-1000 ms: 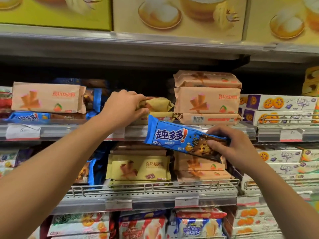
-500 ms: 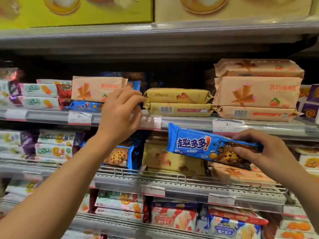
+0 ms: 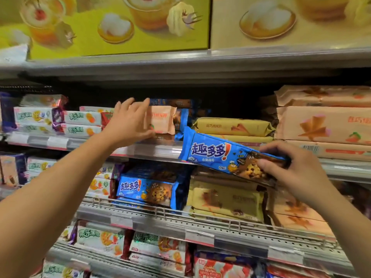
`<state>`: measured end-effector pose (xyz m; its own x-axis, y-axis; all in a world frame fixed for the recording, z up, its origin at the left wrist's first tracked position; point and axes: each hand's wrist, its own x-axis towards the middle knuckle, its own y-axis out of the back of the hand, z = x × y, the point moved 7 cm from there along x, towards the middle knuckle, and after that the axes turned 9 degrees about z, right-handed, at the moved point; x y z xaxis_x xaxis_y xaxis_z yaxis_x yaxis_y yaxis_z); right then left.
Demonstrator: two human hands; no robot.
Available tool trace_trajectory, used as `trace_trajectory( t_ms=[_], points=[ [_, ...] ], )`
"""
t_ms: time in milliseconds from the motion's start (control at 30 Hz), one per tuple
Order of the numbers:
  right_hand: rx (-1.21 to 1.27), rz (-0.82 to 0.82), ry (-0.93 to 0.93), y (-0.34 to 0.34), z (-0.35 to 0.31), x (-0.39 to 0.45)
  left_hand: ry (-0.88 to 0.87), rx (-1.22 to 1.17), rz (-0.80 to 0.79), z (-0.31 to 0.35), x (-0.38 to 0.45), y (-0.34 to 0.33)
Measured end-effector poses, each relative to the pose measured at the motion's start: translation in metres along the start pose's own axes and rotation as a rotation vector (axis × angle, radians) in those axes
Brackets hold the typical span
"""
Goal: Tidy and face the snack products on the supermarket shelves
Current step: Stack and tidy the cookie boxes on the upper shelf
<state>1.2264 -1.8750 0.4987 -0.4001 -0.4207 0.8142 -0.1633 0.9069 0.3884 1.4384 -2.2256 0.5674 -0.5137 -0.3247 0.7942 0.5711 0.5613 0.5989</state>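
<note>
On the upper shelf point(image 3: 160, 151), the left hand point(image 3: 130, 122) spread open against a peach-coloured wafer pack point(image 3: 162, 121), while the right hand point(image 3: 291, 167) pinched a blue cookie pack point(image 3: 216, 155) printed "趣多多!" before the yellow packs point(image 3: 234, 127).

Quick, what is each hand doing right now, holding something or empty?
Left hand: open, fingers spread against the peach snack pack on the upper shelf, not gripping it.
Right hand: closed on the blue cookie pack, held in front of the shelves.
</note>
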Motion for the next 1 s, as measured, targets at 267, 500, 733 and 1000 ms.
trace_trajectory(
  t_ms=[267, 500, 733, 1000],
  points=[
    [0.012, 0.153, 0.011, -0.017, -0.024, 0.032, -0.112, 0.036, 0.203, 0.001, 0.005, 0.017],
    [0.077, 0.322, 0.039, -0.038, -0.051, 0.063, -0.066, -0.038, 0.281, -0.009, -0.01, 0.05],
    [-0.08, 0.235, 0.15, -0.086, -0.092, 0.115, 0.05, -0.225, 0.433, -0.077, -0.049, 0.088],
    [-0.263, 0.026, 0.224, -0.199, -0.132, 0.155, -0.041, -0.144, 0.418, -0.11, -0.095, 0.087]
  ],
)
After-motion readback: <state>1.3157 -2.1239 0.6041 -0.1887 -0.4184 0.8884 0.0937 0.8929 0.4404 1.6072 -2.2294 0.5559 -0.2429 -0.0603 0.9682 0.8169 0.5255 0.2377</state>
